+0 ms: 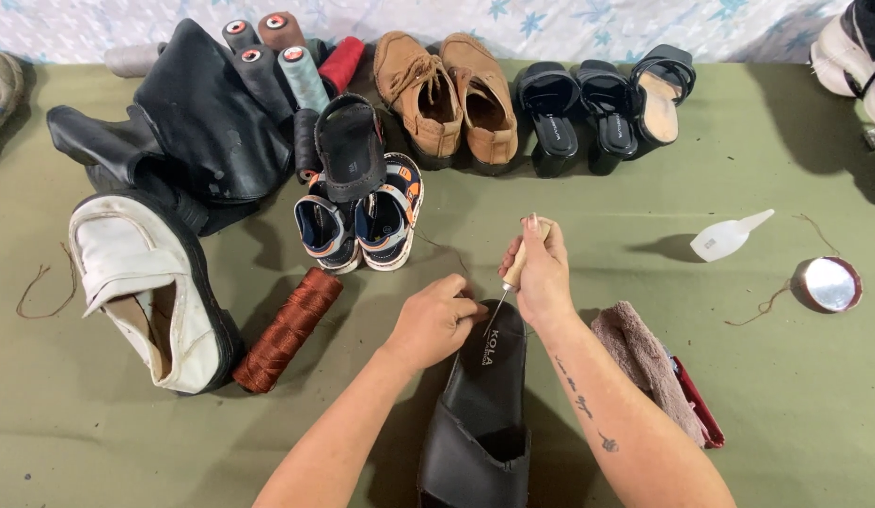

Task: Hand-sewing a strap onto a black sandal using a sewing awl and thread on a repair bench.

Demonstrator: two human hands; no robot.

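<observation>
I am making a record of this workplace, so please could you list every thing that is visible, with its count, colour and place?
black slide sandal: 1, black, bottom centre, under both hands
awl: 1, pale wooden handle, metal tip on the sandal's heel edge
brown thread spool: 1, reddish brown, left of the sandal
white shoe: 1, white with black sole, left
black boots: dark heap, count unclear, upper left
thread cones: about five, grey, teal, brown, red, top
children's sandals: 3, two navy-orange, one black on top, centre
tan shoes: 2, top centre
black heeled sandals: 3, top right
squeeze bottle: 1, white, right
round tin: 1, shiny, far right
cloth: 1, brownish, right of the sandal
left hand: on the sandal's heel
right hand: grips the awl
</observation>
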